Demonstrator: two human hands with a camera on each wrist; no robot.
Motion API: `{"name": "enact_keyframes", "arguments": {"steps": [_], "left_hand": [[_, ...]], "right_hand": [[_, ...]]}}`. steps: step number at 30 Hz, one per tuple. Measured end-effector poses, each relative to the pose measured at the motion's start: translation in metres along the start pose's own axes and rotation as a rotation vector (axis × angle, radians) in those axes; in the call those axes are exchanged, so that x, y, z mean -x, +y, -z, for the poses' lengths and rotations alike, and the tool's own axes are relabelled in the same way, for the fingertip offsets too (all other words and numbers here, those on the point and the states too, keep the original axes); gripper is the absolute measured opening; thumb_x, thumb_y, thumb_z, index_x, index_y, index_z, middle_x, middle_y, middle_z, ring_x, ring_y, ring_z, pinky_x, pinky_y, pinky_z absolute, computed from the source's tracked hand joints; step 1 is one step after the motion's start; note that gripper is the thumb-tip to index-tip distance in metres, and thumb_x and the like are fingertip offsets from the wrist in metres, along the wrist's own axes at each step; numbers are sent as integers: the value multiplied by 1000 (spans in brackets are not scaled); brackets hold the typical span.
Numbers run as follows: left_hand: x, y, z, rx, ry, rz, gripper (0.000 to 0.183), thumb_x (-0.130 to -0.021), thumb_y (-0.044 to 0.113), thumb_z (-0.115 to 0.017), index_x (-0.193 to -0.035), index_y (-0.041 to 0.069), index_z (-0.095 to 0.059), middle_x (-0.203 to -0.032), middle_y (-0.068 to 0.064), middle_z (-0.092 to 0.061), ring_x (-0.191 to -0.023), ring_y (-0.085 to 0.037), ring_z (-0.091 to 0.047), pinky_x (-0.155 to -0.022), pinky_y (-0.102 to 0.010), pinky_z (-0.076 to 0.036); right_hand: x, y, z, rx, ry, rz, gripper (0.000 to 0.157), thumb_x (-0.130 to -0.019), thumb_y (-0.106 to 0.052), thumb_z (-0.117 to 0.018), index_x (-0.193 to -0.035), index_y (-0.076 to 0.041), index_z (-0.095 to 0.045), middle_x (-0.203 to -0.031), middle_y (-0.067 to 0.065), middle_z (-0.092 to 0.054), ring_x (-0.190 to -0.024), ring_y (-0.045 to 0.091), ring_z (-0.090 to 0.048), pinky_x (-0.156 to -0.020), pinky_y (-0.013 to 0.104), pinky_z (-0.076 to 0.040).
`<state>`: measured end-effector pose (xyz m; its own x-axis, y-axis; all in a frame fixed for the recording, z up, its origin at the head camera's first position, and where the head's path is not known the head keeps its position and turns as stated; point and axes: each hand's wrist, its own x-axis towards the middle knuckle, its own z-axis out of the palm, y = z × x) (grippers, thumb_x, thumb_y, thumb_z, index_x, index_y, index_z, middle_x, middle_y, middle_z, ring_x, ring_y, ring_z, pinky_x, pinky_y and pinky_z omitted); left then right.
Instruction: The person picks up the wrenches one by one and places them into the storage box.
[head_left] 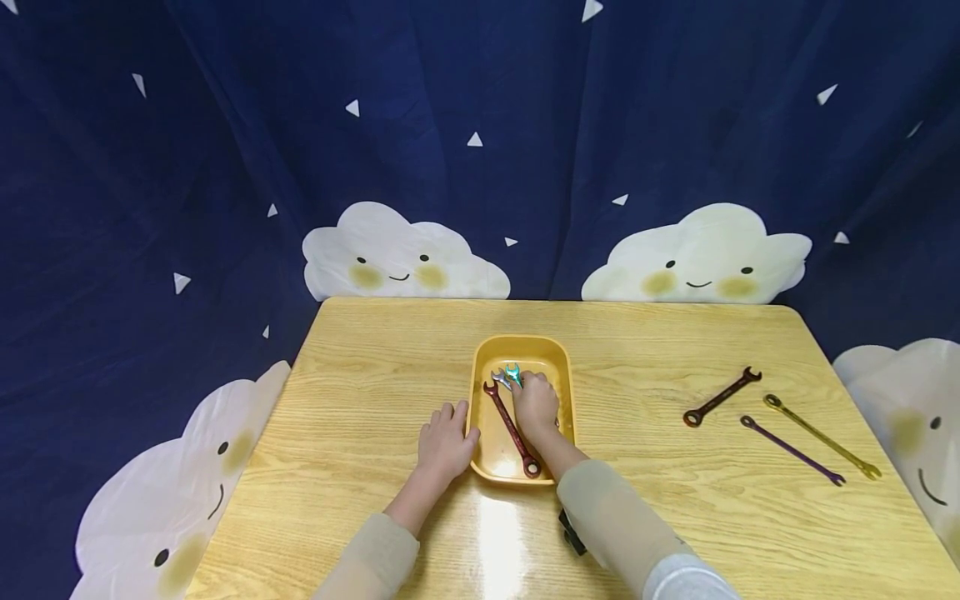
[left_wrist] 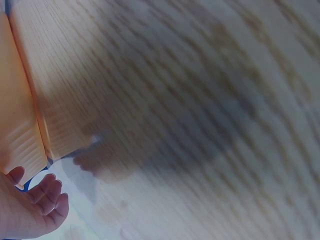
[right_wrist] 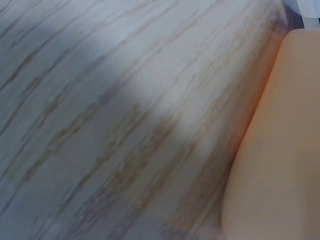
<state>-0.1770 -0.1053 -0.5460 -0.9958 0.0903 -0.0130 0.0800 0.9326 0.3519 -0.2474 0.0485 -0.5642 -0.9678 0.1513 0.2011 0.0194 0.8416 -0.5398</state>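
Note:
A yellow-orange tray sits mid-table. Inside it lie a dark red combination wrench, a silver wrench and a teal wrench. My right hand is down in the tray, its fingers curled around the teal wrench, whose open end sticks out past the fingertips; much of its shank is hidden. My left hand rests at the tray's left side, thumb by the rim and fingers loosely bent. In the left wrist view, that hand holds no tool beside the tray wall.
On the table's right side lie a dark red wrench, a purple wrench and a gold wrench. A navy curtain with clouds hangs behind the wooden table. The right wrist view shows mostly tabletop.

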Motion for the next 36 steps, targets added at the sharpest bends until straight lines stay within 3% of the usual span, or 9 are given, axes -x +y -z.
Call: {"name": "enact_keyframes", "arguments": {"steps": [12,36], "left_hand": [[1,0,0,4,-13,-1,44,-86,35,-45,-125,13,-43,-108,-13,-49,-95,-30,-48,-73,-43,-41],[2,1,1,23,0,4,46,-87,34,-46,-127,12,-44,-111,-14,-50,-97,-31,-48,-75,-45,-41]], "right_hand": [[0,2,-1,80,-11,51,20,-81,-23,-67,-80,-3,-65,-71,13,-58,-66,32,-59,-57,43,-47],[2,1,0,19,31,31,19,-78,-22,-69,-82,-3,-67,-72,14,-59,-68,33,-60,-58,43,-47]]}}
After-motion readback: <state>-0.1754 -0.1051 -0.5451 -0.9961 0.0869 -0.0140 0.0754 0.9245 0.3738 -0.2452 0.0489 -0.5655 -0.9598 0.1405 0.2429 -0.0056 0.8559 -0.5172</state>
